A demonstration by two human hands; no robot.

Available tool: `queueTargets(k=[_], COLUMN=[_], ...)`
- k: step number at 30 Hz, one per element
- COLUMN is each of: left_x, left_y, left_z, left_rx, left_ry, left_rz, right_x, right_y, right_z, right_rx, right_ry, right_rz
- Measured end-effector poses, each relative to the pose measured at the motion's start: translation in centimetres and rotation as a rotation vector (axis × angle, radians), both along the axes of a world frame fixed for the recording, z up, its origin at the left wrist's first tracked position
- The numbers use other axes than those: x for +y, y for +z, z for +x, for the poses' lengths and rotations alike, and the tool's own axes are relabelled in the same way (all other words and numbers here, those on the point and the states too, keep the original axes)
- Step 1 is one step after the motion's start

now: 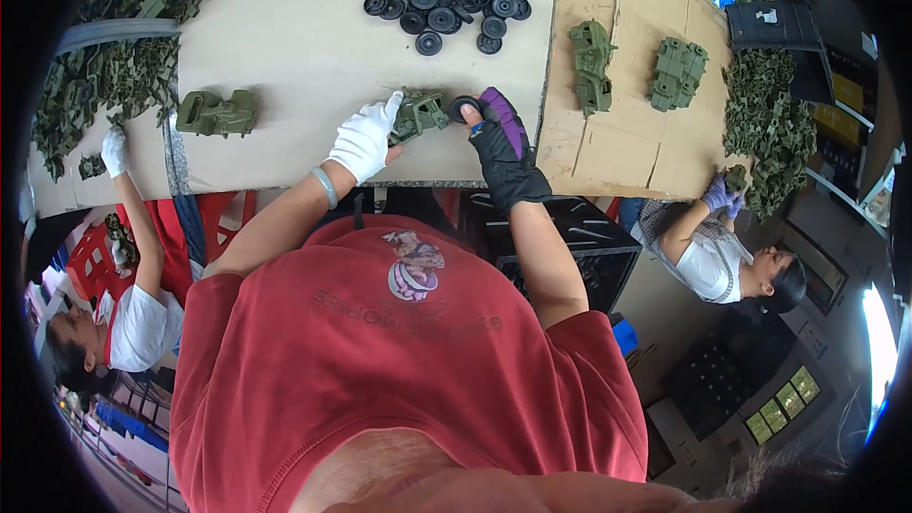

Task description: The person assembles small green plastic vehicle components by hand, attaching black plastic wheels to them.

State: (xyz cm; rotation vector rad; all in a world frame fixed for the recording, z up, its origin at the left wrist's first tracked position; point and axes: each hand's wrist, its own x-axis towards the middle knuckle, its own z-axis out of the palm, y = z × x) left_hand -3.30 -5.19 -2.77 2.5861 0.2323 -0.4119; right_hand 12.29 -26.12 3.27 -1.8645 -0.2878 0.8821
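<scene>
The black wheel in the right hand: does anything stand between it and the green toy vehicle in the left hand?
Nothing visible: the black wheel, in the right hand, is just right of the green toy vehicle; I cannot tell whether they touch.

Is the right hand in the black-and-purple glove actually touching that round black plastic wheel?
Touching. The head view shows it: the right hand holds the black wheel, its bare thumb tip lying against the wheel with no gap.

Lit bright & even over tabletop (275, 47), w/ soft shadows. Blown out at white strip (882, 351), far R. Bends hard nr rim, goes blk in corners. Looks sharp ctr, softer twd edges.
</scene>
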Motion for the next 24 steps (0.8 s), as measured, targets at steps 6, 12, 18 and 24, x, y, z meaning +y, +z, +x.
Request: queueTargets(k=[6, 12, 18, 24], left_x=[-0.8, -1.0, -1.4, -1.7], left_y=[0.0, -0.5, -0.7, -0.9], left_z=[0.3, 0.0, 0.1, -0.1], left_rx=[0.013, -0.011, 0.022, 0.023], left_ry=[0.057, 0.092, 0.112, 0.110], left_rz=[0.010, -0.011, -0.014, -0.017], right_x=[1.0, 1.6, 1.8, 1.2], right_y=[-0.4, -3.8, -4.7, -4.5], right_z=[-1.8, -4.1, -6.3, -4.4], right_rx=[-0.087, -0.021, -0.147, 0.191], right_ry=[0.039, -0.202, -0.246, -0.237], right_rz=[0.002, 0.077, -0.001, -0.002])
